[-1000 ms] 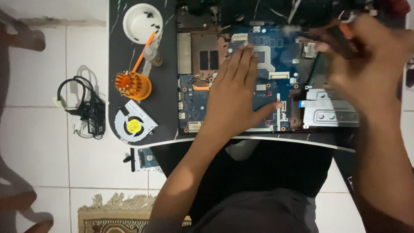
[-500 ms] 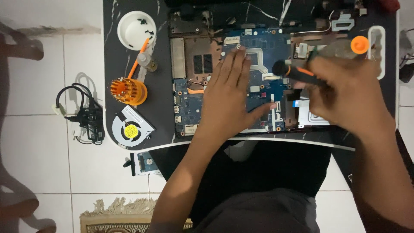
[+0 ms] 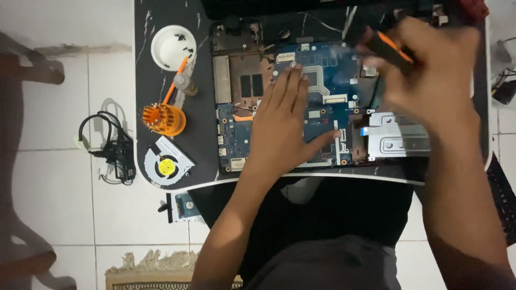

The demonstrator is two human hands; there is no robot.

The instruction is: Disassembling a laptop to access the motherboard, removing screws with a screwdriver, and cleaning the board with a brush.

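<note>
The left hand (image 3: 290,126) lies flat and open on the blue board (image 3: 322,102) of an opened laptop (image 3: 236,86), palm down, fingers spread and pointing away from the person, thumb out to the right near the board's lower edge. It pins the board in place rather than gripping anything.

The right hand (image 3: 430,80) is closed around a screwdriver (image 3: 389,48) with a black and orange handle (the hand is motion-blurred, so the tip cannot be made out). The tool's long axis runs on a slant, from upper left down to the right into the fist, and its visible end lies over the board's upper right corner, up and to the right of the left hand's fingertips. The right hand is the nearer one to that corner; the two hands are apart, not touching.

Just below the right hand sits a silver bracket (image 3: 400,139), beside the board's right edge. On the black table (image 3: 201,139), left of the laptop, stand a white bowl (image 3: 173,48), an orange bit holder (image 3: 164,119) and a loose fan (image 3: 166,167). A cable bundle (image 3: 110,150) lies on the tiled floor (image 3: 48,193) further left.
</note>
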